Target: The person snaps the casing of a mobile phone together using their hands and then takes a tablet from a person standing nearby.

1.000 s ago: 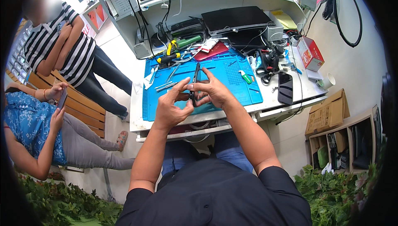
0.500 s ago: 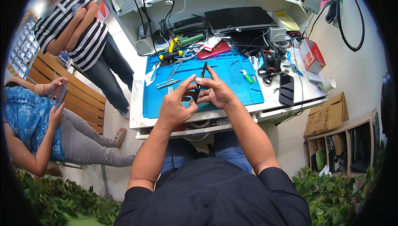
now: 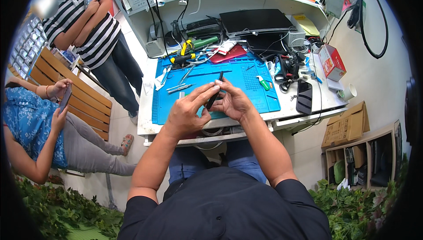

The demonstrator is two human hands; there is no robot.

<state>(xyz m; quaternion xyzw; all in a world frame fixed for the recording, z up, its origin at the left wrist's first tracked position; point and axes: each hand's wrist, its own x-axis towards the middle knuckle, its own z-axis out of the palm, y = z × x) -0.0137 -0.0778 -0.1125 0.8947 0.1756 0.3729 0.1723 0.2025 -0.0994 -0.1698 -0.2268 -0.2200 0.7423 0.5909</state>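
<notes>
Noting from the left: a person in a blue floral top point(image 3: 31, 127), both hands at a phone point(image 3: 66, 97). Wooden slatted bench point(image 3: 90, 103) just beside. Second person in a striped shirt point(image 3: 91, 33) stands with arms crossed. White desk point(image 3: 145, 127) next, blue mat point(image 3: 164, 114) on it. On the mat: yellow-and-black-handled tool point(image 3: 181, 58) toward the back, thin metal tools point(image 3: 179, 88) nearer. Left hand point(image 3: 186, 111): fingers bent, tips against a slim black device point(image 3: 214, 98); I cannot tell whether they grip it. Device: tilted, nearly edge-on, between the hands above the mat's near part. Right hand point(image 3: 236, 105): fingers curled, holding the device. Farther right: green-and-white tool point(image 3: 264, 83) on the mat; dark phone point(image 3: 304, 97) flat on the desk; red-and-white box point(image 3: 331, 62) behind it; pale cup point(image 3: 350, 91) at the desk's right end.
</notes>
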